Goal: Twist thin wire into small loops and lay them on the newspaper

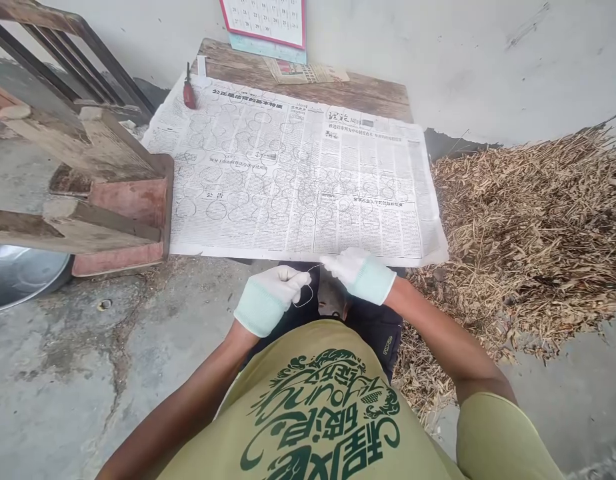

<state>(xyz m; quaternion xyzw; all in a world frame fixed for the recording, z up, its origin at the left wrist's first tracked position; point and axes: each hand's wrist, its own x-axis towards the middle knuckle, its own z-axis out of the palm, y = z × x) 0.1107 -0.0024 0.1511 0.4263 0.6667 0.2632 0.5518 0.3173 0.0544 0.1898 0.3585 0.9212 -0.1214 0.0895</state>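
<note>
Both my hands wear white gloves and meet just below the near edge of a newspaper (293, 180) spread over a low wooden table (368, 93). My left hand (271, 297) is closed in a pinch on a thin bent wire (308, 293). My right hand (355, 270) is closed on the wire's other end near the paper's edge. Many small wire loops (268, 173) lie scattered across the newspaper.
A red-handled tool (189, 90) lies at the paper's far left corner. An overturned wooden stool (88, 180) and a metal basin (18, 273) stand at the left. Dry straw (528, 220) is heaped at the right. A calendar (265, 23) hangs on the wall.
</note>
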